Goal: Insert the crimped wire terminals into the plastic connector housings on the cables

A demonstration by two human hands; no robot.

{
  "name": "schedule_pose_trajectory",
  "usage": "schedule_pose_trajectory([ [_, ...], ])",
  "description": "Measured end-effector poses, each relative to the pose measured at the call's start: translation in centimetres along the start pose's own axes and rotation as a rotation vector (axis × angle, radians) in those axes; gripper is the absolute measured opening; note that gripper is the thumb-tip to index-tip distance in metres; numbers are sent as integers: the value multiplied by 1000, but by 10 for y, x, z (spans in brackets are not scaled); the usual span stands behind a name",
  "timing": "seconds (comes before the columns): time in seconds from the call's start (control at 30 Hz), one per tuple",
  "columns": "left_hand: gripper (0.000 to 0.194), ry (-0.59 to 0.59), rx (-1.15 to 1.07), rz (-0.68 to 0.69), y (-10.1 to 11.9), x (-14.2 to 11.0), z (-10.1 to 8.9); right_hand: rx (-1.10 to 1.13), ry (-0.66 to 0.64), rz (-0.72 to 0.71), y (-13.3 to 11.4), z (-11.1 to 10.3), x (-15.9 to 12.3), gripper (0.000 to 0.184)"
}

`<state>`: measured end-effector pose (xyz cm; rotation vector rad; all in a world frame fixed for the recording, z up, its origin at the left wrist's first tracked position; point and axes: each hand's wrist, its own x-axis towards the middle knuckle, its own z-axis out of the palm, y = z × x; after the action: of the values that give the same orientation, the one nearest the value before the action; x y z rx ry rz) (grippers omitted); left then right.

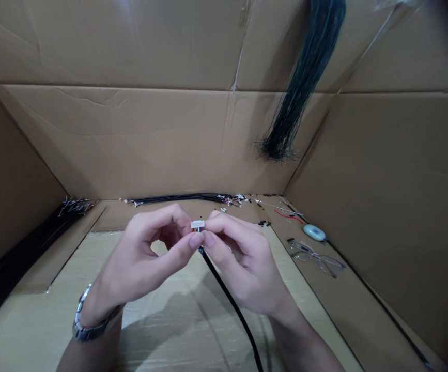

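Note:
A small white plug connector (197, 225) with coloured wires is pinched between both hands above the middle of the table. My left hand (150, 253) is closed, its thumb and index finger on the connector's left side. On the other side, my right hand (243, 253) grips the connector and its wires with thumb and index finger. From the wires a black cable (227, 294) runs down toward the lower edge of the view. The fingertips partly hide the wires.
Cardboard walls enclose the wooden table (161, 341). Black cable bundles lie at the left (26, 243) and back (181, 197). Dark thin strands (305, 77) hang at the back right. Glasses (317, 257) and a pale oval device (314, 232) lie on the right.

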<state>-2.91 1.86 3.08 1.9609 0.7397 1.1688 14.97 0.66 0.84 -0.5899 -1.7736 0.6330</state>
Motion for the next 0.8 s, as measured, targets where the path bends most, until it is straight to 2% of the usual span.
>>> schedule_pose_trajectory([
  [0.2,21,-3,-8,1,0,0,1,13,-23,9,-1,0,2,18],
  [0.37,10,18,-36,21,-2,0,3,10,-27,13,-1,-1,2,17],
  [0.53,8,15,-25,37,-3,-2,4,-10,-18,6,-2,1,1,18],
  [0.67,8,20,89,88,0,-1,1,-82,-38,36,-3,-3,3,18],
  [0.8,11,22,359,204,-2,5,8,-188,-122,81,-5,-24,4,20],
])
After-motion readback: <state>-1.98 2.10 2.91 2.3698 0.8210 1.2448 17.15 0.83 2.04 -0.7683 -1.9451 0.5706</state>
